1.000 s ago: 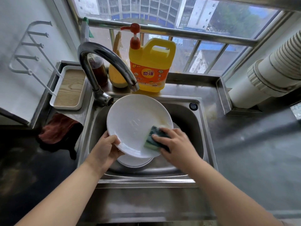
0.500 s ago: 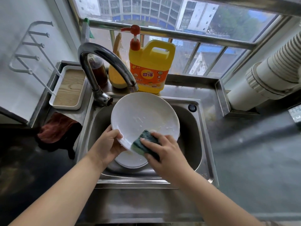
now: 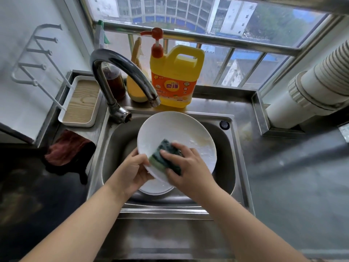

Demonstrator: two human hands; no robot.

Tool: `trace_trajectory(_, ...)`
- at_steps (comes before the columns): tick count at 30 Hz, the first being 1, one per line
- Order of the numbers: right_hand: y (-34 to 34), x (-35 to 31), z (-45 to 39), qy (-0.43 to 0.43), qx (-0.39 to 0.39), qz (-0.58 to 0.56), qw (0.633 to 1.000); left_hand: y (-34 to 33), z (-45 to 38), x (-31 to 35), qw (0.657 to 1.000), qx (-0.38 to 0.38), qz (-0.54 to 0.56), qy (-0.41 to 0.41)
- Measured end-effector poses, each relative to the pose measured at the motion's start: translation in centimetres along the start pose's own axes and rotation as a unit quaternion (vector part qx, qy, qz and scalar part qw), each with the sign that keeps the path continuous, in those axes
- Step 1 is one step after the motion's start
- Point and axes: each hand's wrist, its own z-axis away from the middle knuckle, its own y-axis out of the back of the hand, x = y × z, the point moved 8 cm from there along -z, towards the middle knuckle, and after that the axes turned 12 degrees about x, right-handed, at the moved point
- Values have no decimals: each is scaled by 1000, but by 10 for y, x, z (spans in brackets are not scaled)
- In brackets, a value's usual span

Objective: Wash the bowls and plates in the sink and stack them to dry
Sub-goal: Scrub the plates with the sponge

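A large white plate (image 3: 175, 133) is tilted above the steel sink (image 3: 234, 167), with brownish streaks on its right part. My left hand (image 3: 135, 171) grips the plate's lower left rim. My right hand (image 3: 186, 168) holds a green sponge (image 3: 163, 157) and presses it on the plate's lower left face. Under the plate, more white dishes (image 3: 154, 188) lie in the sink bottom, mostly hidden.
The curved faucet (image 3: 122, 72) arches over the sink's back left. A yellow detergent jug (image 3: 174, 76) and two bottles stand behind it. A white tray with a wooden insert (image 3: 80, 102) sits at the left, a reddish cloth (image 3: 66, 148) below it. Grey counter (image 3: 292, 176) lies right.
My right hand has slid the sponge leftward across the plate, from its lower right to its lower left. The plate has shifted a little to the right and tilted.
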Motion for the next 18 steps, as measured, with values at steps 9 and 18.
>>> trace_trajectory(9,39,84,-32,-102,49,135,984,1,11,-7,998,-35,-49,21)
trace_trajectory(18,-11,-4,-11,29,11,-14,999,-3,9,0,998,-46,-44,-7)
